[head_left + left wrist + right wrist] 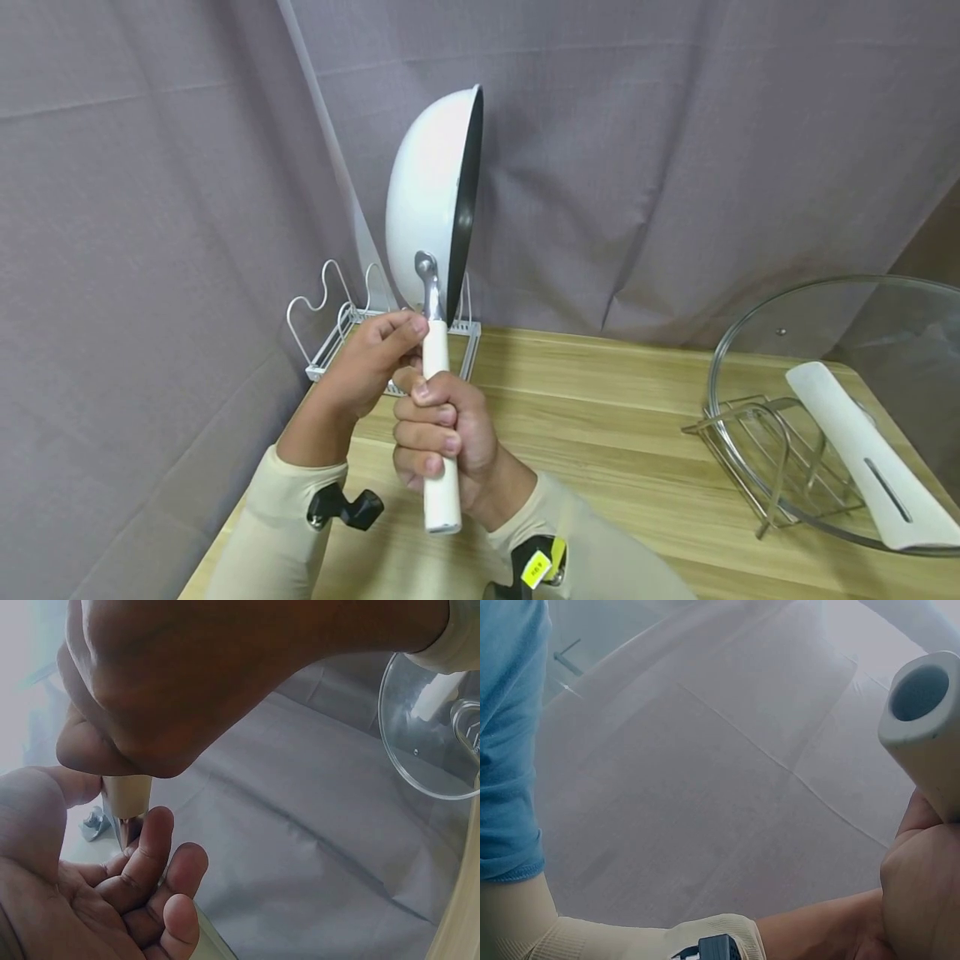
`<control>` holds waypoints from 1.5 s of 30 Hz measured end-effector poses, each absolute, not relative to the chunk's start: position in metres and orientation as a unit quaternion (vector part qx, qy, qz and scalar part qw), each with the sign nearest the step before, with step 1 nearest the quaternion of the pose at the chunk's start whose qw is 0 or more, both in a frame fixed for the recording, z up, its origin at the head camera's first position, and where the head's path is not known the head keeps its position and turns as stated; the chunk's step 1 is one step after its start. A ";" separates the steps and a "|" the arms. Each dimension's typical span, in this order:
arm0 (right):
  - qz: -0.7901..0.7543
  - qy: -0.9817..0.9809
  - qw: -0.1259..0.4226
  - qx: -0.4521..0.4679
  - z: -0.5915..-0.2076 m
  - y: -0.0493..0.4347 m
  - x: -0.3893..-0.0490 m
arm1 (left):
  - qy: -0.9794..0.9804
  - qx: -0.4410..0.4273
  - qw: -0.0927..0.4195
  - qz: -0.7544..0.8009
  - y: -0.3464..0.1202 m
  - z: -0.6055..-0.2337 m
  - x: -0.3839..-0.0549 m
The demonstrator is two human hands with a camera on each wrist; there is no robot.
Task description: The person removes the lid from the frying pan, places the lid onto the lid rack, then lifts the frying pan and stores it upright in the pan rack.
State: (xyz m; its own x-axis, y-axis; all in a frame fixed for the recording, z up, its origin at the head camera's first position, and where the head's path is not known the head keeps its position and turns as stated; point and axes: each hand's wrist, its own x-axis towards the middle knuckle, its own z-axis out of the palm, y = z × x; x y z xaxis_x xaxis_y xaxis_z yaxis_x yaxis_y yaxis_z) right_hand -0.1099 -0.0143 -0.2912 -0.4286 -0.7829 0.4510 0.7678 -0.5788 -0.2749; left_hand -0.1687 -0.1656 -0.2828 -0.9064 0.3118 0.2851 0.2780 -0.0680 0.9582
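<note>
A white wok-shaped frying pan [423,183] with a dark inside is held up on edge, handle downward, its open side facing right. My right hand [461,437] grips the white handle [442,512] with the fingers wrapped round it. Higher up, beside the metal joint [431,283], my left hand [367,362] pinches the handle between thumb and fingers. The left wrist view has the left thumb and fingers on either side of the handle [127,793], just below the right fist. In the right wrist view, the hollow handle end [907,735] sticks out of the right hand.
Behind the hands, a white wire rack [324,367] stands in the table's left back corner, partly hidden by the left hand and pan. At the right, a glass lid [716,367] with a white upright handle [847,425] stands in a metal rack [738,475]. Grey curtains [637,167] enclose the wooden table [585,400].
</note>
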 end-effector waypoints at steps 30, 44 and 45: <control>-0.845 0.009 0.459 -0.273 -0.294 -0.016 -0.112 | 0.689 0.213 0.006 0.693 -0.167 -0.283 -0.169; -0.847 0.014 0.456 -0.273 -0.295 -0.016 -0.113 | 0.692 0.206 0.005 0.692 -0.167 -0.283 -0.169; -0.847 0.014 0.456 -0.272 -0.295 -0.016 -0.113 | 0.692 0.205 0.004 0.692 -0.167 -0.283 -0.169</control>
State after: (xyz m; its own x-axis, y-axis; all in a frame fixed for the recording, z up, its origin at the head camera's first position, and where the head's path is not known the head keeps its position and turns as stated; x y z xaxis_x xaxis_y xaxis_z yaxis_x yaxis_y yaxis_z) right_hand -0.1129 -0.0164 -0.2954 -0.4352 -0.7805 0.4488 0.7653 -0.5833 -0.2722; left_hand -0.1690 -0.1674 -0.2833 -0.9160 0.2893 0.2779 0.2779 -0.0417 0.9597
